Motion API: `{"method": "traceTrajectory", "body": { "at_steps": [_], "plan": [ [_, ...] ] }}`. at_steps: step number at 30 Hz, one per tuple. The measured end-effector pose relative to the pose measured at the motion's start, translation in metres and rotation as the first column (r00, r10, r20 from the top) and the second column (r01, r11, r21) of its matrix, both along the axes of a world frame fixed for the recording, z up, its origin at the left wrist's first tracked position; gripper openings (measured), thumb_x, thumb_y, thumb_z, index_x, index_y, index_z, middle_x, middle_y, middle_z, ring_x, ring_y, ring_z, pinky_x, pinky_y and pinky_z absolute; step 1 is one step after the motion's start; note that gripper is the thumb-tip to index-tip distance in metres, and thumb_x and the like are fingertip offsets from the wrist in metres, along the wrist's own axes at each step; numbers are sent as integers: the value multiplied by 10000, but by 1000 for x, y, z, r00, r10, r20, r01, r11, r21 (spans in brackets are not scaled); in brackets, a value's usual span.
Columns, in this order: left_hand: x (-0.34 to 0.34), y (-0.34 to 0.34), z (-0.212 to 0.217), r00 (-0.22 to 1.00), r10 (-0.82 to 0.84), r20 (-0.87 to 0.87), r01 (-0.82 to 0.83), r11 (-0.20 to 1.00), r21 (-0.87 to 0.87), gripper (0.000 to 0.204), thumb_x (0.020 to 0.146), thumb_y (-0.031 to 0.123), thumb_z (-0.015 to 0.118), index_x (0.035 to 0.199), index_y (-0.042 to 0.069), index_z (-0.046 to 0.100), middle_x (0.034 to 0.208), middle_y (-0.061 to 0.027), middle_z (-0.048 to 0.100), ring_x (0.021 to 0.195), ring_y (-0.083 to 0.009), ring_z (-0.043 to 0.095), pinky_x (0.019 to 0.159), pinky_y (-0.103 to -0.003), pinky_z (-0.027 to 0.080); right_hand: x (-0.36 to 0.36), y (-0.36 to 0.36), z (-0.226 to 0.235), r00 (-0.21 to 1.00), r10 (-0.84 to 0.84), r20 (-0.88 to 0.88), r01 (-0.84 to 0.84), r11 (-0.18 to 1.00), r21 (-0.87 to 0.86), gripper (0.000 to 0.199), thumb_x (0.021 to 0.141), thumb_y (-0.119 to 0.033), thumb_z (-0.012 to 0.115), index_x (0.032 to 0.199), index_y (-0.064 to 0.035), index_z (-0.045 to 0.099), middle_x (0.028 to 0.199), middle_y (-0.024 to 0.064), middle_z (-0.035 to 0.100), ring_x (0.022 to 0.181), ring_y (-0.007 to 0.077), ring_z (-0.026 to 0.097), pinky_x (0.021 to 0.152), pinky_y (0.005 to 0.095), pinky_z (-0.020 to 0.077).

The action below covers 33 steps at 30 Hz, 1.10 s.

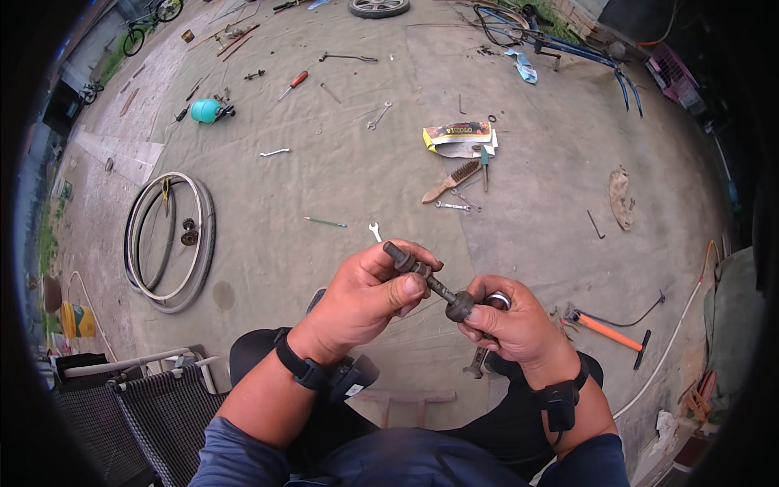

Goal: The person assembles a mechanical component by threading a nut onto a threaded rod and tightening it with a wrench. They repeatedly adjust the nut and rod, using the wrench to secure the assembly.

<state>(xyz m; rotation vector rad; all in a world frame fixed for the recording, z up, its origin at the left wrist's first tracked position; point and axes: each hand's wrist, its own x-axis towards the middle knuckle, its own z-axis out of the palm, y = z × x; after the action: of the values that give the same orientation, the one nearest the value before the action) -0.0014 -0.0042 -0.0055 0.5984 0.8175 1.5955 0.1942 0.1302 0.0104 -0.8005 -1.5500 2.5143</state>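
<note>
In front of my lap, both hands hold a greasy threaded wheel axle [441,289], tilted with its upper end to the left. My left hand [369,296] pinches it between thumb and fingers near the collars by that end. My right hand [515,321] is closed at the other end, thumb and fingers on the dark round cone [460,306]. A wrench [475,364] is also tucked in the right hand; its open jaw pokes out below the palm and a shiny ring shows by the fingers. The palm hides the middle of the wrench.
On the ground sheet lie a wire brush [453,180], a small spanner [375,231], a pencil [325,221] and a red-handled screwdriver [293,85]. Wheel rims and tyres [168,243] lie left; an orange hand pump [608,331] is right. A mesh chair [154,398] stands lower left.
</note>
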Motion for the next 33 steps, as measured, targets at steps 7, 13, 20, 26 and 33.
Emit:
{"method": "traceTrajectory", "body": {
  "at_steps": [7, 13, 20, 26, 33],
  "plan": [
    [5, 5, -11, 988, 144, -62, -155, 962, -224, 279, 992, 192, 703, 1200, 15, 643, 880, 20, 569, 719, -77, 488, 622, -232, 399, -8, -9, -7, 998, -11, -64, 63, 437, 897, 168, 964, -202, 717, 923, -40, 703, 774, -7, 633, 614, 93, 557, 501, 299, 415],
    [-1, -2, 4, 998, 23, -64, -24, 999, -20, 279, 979, 215, 727, 1166, 24, 646, 887, 16, 581, 703, -72, 488, 606, -230, 403, 1, 2, -2, 1000, 10, 23, -9, 998, -61, 161, 958, -191, 719, 954, -31, 704, 764, -5, 634, 636, 99, 578, 527, 287, 441],
    [6, 5, -11, 984, 172, -49, -179, 961, -213, 243, 991, 232, 714, 1118, 36, 648, 889, 15, 590, 702, -52, 469, 591, -216, 378, -7, -5, -4, 999, -32, -33, 45, 577, 815, 173, 969, -201, 709, 936, -33, 690, 761, -8, 627, 645, 99, 578, 532, 283, 444],
    [3, 6, 4, 998, 63, 6, -62, 994, -87, 273, 994, 220, 707, 1166, 18, 641, 908, 2, 596, 702, -64, 478, 602, -219, 383, -2, -3, -6, 996, -71, -46, 73, 997, 31, 168, 966, -175, 709, 905, -27, 654, 736, -30, 602, 598, 84, 512, 514, 286, 389],
    [6, 4, -15, 993, 108, -40, -112, 984, -135, 272, 981, 199, 721, 1178, 31, 638, 916, 4, 586, 706, -63, 479, 600, -223, 388, -5, -8, -12, 996, -40, -76, 81, 723, 687, 150, 961, -147, 694, 920, -11, 645, 703, -5, 591, 591, 93, 532, 520, 294, 406]
  ]
}}
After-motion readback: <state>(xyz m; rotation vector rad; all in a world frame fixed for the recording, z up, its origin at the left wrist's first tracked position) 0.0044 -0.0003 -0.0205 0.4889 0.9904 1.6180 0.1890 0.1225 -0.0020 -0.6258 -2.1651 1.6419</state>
